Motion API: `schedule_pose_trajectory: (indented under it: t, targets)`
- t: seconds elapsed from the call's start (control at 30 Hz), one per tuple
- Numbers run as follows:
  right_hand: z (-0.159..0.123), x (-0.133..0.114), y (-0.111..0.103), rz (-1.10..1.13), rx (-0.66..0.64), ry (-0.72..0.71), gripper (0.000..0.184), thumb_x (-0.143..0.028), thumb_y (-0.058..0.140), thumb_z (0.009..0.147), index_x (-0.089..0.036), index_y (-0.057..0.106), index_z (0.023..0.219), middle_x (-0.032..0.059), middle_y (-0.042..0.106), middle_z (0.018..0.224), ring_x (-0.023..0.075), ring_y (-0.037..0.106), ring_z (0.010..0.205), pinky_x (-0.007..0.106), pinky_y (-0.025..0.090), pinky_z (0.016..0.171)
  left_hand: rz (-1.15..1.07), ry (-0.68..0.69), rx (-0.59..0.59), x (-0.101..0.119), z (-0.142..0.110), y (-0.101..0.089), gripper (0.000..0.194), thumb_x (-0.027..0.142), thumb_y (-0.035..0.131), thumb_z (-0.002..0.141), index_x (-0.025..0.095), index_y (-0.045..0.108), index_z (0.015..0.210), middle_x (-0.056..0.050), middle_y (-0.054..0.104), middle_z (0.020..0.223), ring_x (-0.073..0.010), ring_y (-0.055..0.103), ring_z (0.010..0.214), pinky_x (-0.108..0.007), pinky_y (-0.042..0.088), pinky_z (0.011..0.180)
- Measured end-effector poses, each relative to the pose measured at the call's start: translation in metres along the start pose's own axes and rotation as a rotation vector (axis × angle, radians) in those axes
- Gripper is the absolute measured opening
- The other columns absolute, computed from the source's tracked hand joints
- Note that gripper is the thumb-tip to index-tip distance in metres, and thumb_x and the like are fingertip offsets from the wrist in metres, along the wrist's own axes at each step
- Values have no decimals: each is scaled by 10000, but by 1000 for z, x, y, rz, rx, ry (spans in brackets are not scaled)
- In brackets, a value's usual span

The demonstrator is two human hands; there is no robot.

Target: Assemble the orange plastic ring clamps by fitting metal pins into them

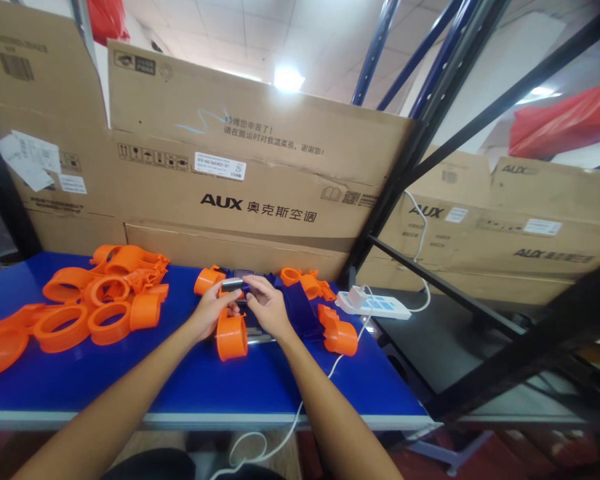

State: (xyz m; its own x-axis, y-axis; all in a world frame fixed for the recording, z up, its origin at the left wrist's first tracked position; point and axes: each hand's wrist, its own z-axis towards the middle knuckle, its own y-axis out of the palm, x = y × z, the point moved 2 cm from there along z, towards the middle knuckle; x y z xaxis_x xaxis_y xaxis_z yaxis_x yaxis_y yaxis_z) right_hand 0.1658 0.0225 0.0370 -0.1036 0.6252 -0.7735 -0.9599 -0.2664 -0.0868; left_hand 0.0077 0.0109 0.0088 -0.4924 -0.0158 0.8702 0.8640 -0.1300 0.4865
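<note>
Both hands are together over the blue tabletop (180, 387), around a small shiny cylindrical piece (233, 285) with a dark blue end. My left hand (207, 315) has its fingers closed round the silver-black side of it. My right hand (269, 307) pinches at the dark blue end. What exactly the piece is cannot be made out. An orange ring-shaped plastic part (232, 337) sits just below the hands, and another orange part (209, 279) is behind my left hand. Beside my right hand lies a dark blue item (300, 310), partly hidden.
Several orange ring-shaped parts (63, 327) are heaped on the left. More orange parts (339, 333) lie on the right, near a white power strip (375, 303) whose cable (300, 413) hangs over the front edge. Cardboard boxes (260, 180) and a black rack post (395, 180) stand behind.
</note>
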Motion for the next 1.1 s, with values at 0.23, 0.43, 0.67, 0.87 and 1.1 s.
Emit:
schedule_pose_trajectory:
  t: [0.23,0.43,0.67,0.87,1.1]
  targets:
    - [-1,-5,1,-23,-38,20,307,-385,708,864,-281,727,1152,99,589,1246,245,602,1201,414,511,1045,-27,8,30,5,-1,2,510,213,845,704,181,623,1162,0,673,704,-112,618,523,-233,551,549]
    - [-2,-5,-2,-94,-5,71,283,-339,690,855,-243,660,1119,73,662,1126,224,647,1085,403,535,993,-30,-1,54,5,-2,1,521,221,834,710,182,630,1189,4,663,663,-122,623,513,-240,552,549]
    - [-2,-10,-4,-317,-7,-7,126,-339,682,862,-223,655,904,59,660,954,212,653,904,359,557,842,-22,3,61,5,-2,1,540,228,825,720,175,623,1218,10,647,636,-128,623,511,-239,547,545]
    - [-1,-18,-8,-407,-48,-38,143,-363,670,872,-224,639,851,50,672,865,216,634,834,351,524,796,1,-5,41,4,-2,1,565,240,833,718,183,620,1238,9,653,632,-127,623,514,-235,550,557]
    - [-1,-26,-12,-435,-89,-64,151,-374,665,872,-232,630,833,42,664,833,207,608,781,342,505,758,31,-16,17,2,-1,0,661,242,819,733,179,582,1348,8,644,592,-134,618,506,-238,548,554]
